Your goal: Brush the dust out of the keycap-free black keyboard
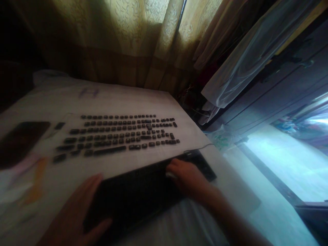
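Note:
A black keyboard body (138,191) lies on the white cloth-covered surface (123,99) in front of me. My left hand (77,212) grips its left end, fingers along the edge and thumb on the near side. My right hand (187,176) rests on its right part with fingers curled; something small and pale shows at the fingertips, too blurred to name. Beyond the body, several rows of loose black keycaps (118,136) are laid out on the cloth in keyboard order. A thin cable (200,147) runs off the body's right end.
A dark flat object (20,140) lies at the left on the cloth, with pale and orange blurred items (33,181) near it. Patterned curtains (143,41) hang behind. The surface's right edge drops to a bright floor (289,160); draped fabric (243,61) hangs at right.

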Available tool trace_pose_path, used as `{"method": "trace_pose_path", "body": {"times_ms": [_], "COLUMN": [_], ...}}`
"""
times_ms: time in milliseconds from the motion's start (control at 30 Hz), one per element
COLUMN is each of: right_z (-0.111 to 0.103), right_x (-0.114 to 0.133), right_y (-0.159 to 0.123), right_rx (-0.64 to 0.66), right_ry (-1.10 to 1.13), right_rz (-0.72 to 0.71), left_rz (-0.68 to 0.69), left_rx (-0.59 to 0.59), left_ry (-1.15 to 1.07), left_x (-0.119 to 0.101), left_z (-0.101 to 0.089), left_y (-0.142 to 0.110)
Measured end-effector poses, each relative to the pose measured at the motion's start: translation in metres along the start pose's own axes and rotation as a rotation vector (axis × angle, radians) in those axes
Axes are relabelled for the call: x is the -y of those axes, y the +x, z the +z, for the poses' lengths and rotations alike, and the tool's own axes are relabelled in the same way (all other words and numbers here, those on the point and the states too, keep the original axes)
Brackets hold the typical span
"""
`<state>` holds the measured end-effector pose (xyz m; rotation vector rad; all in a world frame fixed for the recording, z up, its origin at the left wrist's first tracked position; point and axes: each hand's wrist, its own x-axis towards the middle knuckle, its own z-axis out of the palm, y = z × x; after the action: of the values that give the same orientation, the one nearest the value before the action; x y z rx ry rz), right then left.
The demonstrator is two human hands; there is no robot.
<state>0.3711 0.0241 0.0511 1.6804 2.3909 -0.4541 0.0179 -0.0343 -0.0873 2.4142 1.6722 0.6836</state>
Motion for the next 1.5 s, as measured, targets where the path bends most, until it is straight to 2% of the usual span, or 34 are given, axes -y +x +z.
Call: {"method": "trace_pose_path", "body": {"times_ms": [267,433,667,867,1000,1200,1500], "right_z": [0.005,0.002,-0.005,-0.005,-0.005,-0.006,-0.005], "right_x": [0.002,0.004,0.001,0.015,0.017,0.005,-0.002], "right_y": [0.003,0.003,0.001,0.005,0.006,0.004,0.003], "right_rx": [-0.046,-0.044,-0.022,0.028,0.013,0.022,-0.121], "right_ry": [0.132,0.206,0.153,0.128,0.096,0.054,0.127], "right_rz": [-0.103,-0.079,0.003,-0.067,-0.084,-0.025,0.082], "left_rz": [0.02,0.009,0.033,0.043,0.071,0.065,0.056], "left_rx": [-0.027,-0.018,-0.042,-0.05,-0.075,-0.063,-0.064], "left_ry": [0.012,0.01,0.018,0.044,0.033,0.004,0.011], "left_x": [-0.005,-0.005,-0.008,-0.012,-0.013,-0.013,-0.015], "left_z": [-0.005,-0.005,-0.009,-0.013,-0.014,-0.017,-0.016], "left_y": [0.004,0.004,0.006,0.009,0.011,0.011,0.012]}}
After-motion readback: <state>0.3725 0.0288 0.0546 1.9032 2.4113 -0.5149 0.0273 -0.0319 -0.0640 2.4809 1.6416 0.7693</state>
